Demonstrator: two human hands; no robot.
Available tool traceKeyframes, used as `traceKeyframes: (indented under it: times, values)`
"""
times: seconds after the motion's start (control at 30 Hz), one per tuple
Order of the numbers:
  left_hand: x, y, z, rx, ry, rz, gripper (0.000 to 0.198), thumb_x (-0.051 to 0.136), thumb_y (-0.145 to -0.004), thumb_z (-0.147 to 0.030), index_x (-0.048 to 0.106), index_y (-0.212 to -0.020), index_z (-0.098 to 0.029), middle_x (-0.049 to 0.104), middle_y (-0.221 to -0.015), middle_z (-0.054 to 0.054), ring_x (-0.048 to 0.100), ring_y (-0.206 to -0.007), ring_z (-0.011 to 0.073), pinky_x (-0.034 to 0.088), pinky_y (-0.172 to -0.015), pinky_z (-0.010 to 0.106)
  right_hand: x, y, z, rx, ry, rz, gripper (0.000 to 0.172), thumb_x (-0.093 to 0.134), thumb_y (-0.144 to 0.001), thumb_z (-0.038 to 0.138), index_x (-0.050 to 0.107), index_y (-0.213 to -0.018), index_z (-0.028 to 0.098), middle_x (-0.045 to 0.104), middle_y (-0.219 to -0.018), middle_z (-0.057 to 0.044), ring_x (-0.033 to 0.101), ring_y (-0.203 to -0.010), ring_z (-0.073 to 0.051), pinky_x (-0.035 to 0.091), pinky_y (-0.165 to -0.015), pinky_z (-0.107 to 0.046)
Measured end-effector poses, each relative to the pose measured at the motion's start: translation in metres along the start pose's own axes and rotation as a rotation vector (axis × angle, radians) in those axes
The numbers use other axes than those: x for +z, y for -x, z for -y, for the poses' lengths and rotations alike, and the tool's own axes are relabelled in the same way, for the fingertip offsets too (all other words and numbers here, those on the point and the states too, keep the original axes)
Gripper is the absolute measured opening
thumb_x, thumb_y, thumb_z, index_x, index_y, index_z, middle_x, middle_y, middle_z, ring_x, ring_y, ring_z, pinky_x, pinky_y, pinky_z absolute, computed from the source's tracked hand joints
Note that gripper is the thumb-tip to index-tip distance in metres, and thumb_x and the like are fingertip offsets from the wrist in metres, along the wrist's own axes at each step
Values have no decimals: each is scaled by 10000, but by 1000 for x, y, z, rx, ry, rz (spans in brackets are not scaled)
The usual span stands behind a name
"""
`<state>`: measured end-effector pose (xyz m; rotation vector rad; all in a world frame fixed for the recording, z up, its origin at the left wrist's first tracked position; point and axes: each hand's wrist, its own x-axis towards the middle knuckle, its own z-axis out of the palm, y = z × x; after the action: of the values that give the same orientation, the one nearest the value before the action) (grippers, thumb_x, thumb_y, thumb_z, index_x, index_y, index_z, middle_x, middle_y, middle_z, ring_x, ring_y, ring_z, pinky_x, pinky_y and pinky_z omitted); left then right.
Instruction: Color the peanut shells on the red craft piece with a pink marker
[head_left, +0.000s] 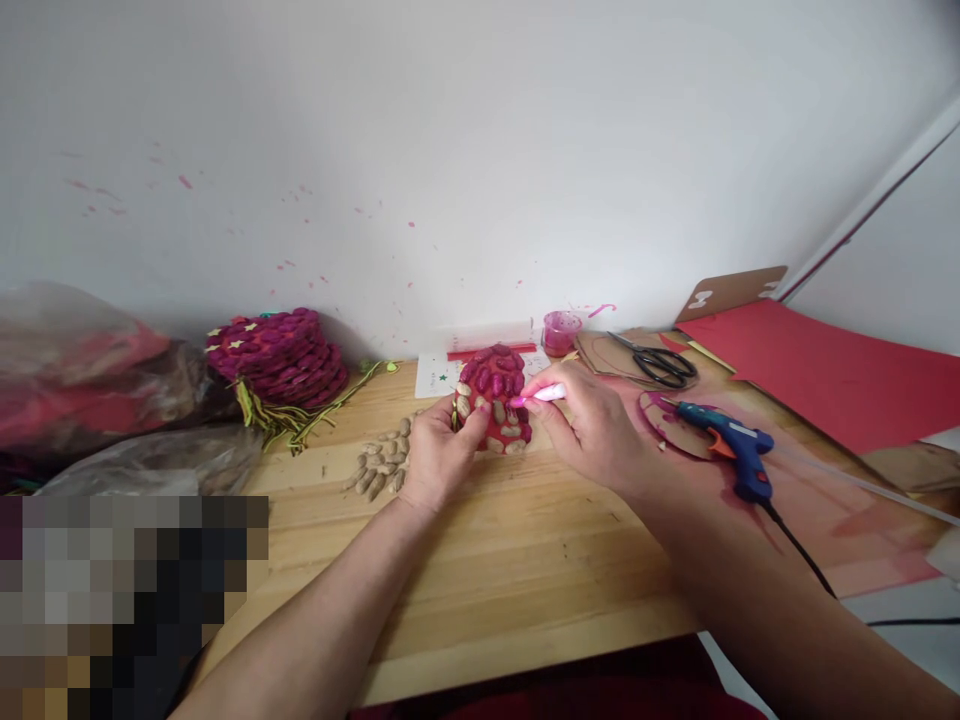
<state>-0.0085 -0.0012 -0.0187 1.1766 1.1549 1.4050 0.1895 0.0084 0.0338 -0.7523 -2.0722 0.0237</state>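
My left hand (444, 445) grips the left edge of a red craft piece (493, 405) covered with peanuts, thumb on its front. Glossy magenta coats the peanuts on its upper part, while several lower ones stay tan. In my right hand (592, 425) is a slim white-handled brush (550, 393), pinched between thumb and fingers. Its magenta tip touches or nearly touches the peanuts at the right side. Loose peanuts (381, 462) lie on the wooden table (480, 560) just left of my left hand. Behind the piece, a white printed sheet (430, 376) is partly hidden.
Magenta peanut pieces (277, 350) with yellow-green tassels are stacked at left, beside plastic bags (90, 380). A paint cup (561, 333) stands by the wall. On the right are black-handled scissors (660, 364), a corded blue glue gun (739, 445) and red sheets (825, 360).
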Motion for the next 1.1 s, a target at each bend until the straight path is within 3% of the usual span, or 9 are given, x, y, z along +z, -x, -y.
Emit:
traceKeyframes:
  times: [0.3,0.53,1.1]
  values:
    - [2,1,-5,13,-22,-1,410,840,-760,-538,741,-870,-156,771,-784,55,722,-648,189,618,-641,299,-2,0,1,-8,-30,45,84,578,-1000,158,582,-966,234,711,-894,-39,657,-856,-205,508,-771,-334]
    - [1,1,-6,24,-44,0,392,824,-774,-527,728,-850,-156,764,-764,51,713,-631,182,608,-614,285,1,0,2,-5,-34,9,92,546,-1022,176,581,-972,245,714,-898,-43,651,-863,-212,505,-779,-361]
    - [3,4,-11,13,-79,56,339,791,-799,-494,675,-795,-176,735,-634,48,710,-533,197,572,-538,272,1,1,-1,-48,-32,144,91,571,-1002,153,575,-966,236,690,-876,-42,624,-847,-216,497,-767,-351]
